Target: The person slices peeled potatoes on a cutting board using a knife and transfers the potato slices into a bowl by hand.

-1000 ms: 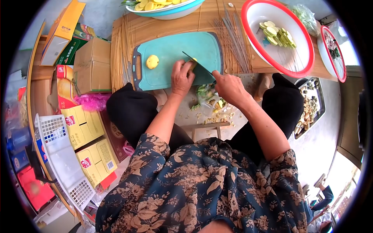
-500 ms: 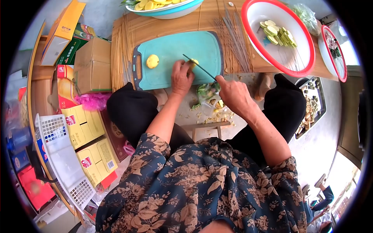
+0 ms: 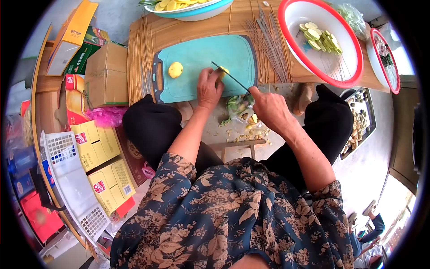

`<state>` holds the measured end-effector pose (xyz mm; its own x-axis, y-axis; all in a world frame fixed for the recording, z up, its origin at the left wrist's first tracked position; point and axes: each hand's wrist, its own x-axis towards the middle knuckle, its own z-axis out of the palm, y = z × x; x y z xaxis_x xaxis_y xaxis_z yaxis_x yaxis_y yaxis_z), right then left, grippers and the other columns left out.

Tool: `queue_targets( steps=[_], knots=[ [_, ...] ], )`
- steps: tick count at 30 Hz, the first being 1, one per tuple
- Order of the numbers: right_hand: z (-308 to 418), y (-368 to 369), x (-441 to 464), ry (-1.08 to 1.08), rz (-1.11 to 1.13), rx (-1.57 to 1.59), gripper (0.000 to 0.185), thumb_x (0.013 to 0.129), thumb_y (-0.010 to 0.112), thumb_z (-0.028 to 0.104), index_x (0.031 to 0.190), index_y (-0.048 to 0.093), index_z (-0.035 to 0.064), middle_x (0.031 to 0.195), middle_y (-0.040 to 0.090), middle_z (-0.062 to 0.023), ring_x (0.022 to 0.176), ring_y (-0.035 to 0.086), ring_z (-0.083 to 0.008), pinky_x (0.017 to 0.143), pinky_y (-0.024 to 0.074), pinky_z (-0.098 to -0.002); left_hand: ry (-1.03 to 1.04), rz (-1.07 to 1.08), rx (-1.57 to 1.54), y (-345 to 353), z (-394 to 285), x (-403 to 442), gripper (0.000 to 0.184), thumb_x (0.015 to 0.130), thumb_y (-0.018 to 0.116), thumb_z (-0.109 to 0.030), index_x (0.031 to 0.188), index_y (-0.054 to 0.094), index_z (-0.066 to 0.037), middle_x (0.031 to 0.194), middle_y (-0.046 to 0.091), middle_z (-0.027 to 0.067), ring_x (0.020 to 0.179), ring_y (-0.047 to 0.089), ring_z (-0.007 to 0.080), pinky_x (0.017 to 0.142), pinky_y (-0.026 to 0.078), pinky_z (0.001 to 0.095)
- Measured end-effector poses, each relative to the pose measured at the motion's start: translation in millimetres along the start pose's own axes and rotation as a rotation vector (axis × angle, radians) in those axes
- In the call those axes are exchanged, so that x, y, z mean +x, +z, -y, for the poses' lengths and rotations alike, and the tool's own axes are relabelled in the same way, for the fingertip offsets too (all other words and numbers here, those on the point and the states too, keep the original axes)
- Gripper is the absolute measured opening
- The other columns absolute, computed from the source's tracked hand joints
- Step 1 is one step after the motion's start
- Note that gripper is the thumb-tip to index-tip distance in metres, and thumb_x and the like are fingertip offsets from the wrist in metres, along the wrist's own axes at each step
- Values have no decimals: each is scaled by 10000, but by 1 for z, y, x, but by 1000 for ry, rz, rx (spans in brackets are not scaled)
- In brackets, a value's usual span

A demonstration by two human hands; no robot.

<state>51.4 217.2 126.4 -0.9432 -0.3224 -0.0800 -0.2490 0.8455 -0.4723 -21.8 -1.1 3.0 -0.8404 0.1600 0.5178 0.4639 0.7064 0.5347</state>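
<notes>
My right hand (image 3: 271,107) is closed round the handle of a knife (image 3: 232,78). Its thin dark blade points up and left over the turquoise cutting board (image 3: 192,51). Beneath the blade, my left hand (image 3: 210,87) grips a peeled yellow potato (image 3: 225,70), mostly hidden by fingers and knife; I cannot tell how deep the edge sits. Another peeled potato (image 3: 175,69), whole and with a dark spot, lies on the board's left part, apart from both hands.
Skewers (image 3: 142,58) lie left of the board, more (image 3: 271,42) to its right. A red-rimmed basin (image 3: 286,27) holds green slices; a blue-white bowl (image 3: 206,13) of yellow slices stands behind. Below the table hangs a plastic bag (image 3: 239,105) with scraps. Boxes (image 3: 106,74) stack up at left.
Almost nothing differs. The knife and both hands stay at the same spot over the potato, with only a tiny shift of the whole view.
</notes>
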Motion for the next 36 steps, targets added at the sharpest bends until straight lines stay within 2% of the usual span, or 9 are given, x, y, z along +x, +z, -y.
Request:
queue_targets(
  steps=[8, 20, 23, 36],
  knots=[
    [5, -4, 7, 49, 61, 4, 104, 879, 522, 39, 981, 524, 17, 662, 629, -234, 692, 654, -447, 639, 497, -559, -10, 15, 1, 0, -1, 0, 348, 754, 640, -18, 1094, 648, -88, 1082, 566, 145, 952, 590, 348, 808, 506, 438],
    [-6, 13, 25, 54, 35, 19, 121, 891, 519, 54, 1007, 521, 18, 695, 643, -234, 719, 660, -444, 659, 494, -570, -8, 18, -6, -1, 0, 0, 351, 778, 639, -33, 1125, 643, -85, 1085, 569, 146, 987, 587, 365, 843, 500, 450],
    [6, -7, 17, 58, 37, 28, 135, 879, 531, 47, 1011, 514, 23, 672, 632, -231, 702, 654, -446, 651, 497, -565, -7, 4, -8, 0, 2, -3, 366, 771, 645, -27, 1132, 638, -84, 1091, 572, 146, 998, 588, 366, 842, 502, 446],
    [7, -2, 2, 12, 22, 0, 142, 868, 547, 46, 1006, 519, 27, 634, 624, -216, 666, 651, -437, 613, 501, -548, -19, -5, -36, 1, 1, -2, 338, 749, 651, -3, 1081, 639, -66, 1097, 587, 140, 997, 600, 354, 825, 508, 437]
  ],
)
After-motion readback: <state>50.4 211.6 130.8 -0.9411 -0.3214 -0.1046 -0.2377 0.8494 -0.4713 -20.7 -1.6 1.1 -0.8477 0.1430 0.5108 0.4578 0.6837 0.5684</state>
